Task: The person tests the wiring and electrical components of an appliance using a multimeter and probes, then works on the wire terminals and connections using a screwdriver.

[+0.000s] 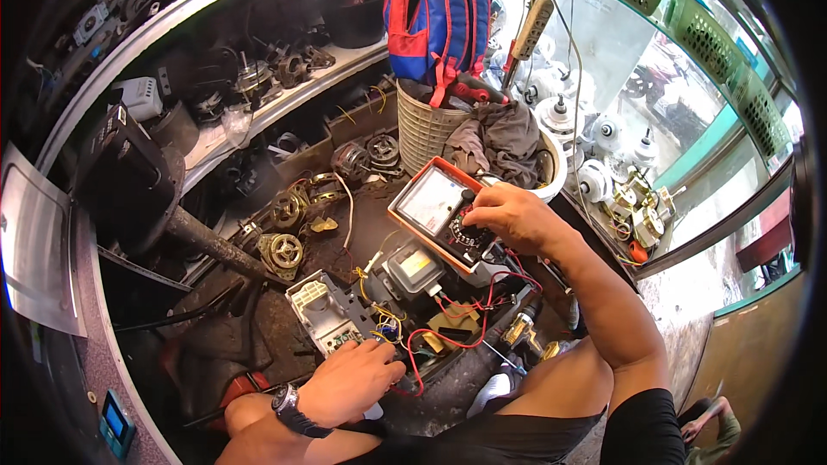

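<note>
An orange-cased analog multimeter [441, 164] is tilted in the middle of the cluttered work area, its pale dial face up. The right hand [517, 217] has its thumb and fingers drawn narrow on the meter's dark control section, at its right side. Just below the meter sits a grey metal-cased unit [412, 269], with red test leads [413, 355] looping beside it. Nearer the person, a cream plastic housing [312, 300] with a circuit board [344, 336] lies beside tangled yellow wires [389, 319]. The left hand [353, 379] is at the board's near edge, fingers bent and close together; whether they grip it I cannot tell. A power drill [522, 332] lies to the right. Beyond are bare motor parts [282, 251], a lattice-sided basket [424, 131] and, above it, a red-and-blue backpack [452, 26].
</note>
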A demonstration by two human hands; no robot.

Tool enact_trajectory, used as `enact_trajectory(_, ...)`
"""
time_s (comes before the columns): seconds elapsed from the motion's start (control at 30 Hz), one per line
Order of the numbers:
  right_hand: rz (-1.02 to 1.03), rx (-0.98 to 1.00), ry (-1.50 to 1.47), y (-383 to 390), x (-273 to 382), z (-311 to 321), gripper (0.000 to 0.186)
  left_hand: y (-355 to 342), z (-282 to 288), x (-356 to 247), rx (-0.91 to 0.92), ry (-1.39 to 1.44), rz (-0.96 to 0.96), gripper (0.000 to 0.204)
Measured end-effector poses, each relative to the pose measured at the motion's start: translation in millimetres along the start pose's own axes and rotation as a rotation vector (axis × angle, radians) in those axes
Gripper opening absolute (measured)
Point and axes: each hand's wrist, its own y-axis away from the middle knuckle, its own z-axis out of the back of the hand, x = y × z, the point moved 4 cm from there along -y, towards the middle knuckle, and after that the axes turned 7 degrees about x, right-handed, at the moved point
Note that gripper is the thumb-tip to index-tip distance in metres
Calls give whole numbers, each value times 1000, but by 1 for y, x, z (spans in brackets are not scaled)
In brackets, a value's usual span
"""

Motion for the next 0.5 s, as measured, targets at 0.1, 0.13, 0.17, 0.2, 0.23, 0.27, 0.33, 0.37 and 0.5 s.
enact_trajectory(0.1,17,14,34,-3,5,3,23,0,-7,1,-8,-3,-4,9)
enact_trajectory(0.13,24,26,61,-2,7,3,23,0,-7,0,-10,-4,-6,9)
enact_trajectory(0.17,28,45,88,-3,7,3,22,0,-8,-1,-1,-27,-7,9)
enact_trajectory(0.2,28,45,88,-4,6,1,22,1,-8,-2,9,-48,-6,9)
enact_trajectory(0.23,24,29,46,-3,4,0,22,2,-9,-2,11,-45,-5,9)
enact_trajectory(0.27,21,13,2,-2,3,-1,21,3,-10,-2,2,-42,-16,15)
enact_trajectory(0.33,19,-35,-67,0,-1,2,28,7,-6,-1,3,-30,-19,26)
enact_trajectory(0.37,-13,-80,-65,2,3,8,30,9,1,4,-26,2,20,20)
enact_trajectory(0.5,-273,-248,-152,35,10,21,32,13,20,19,-165,49,95,10)
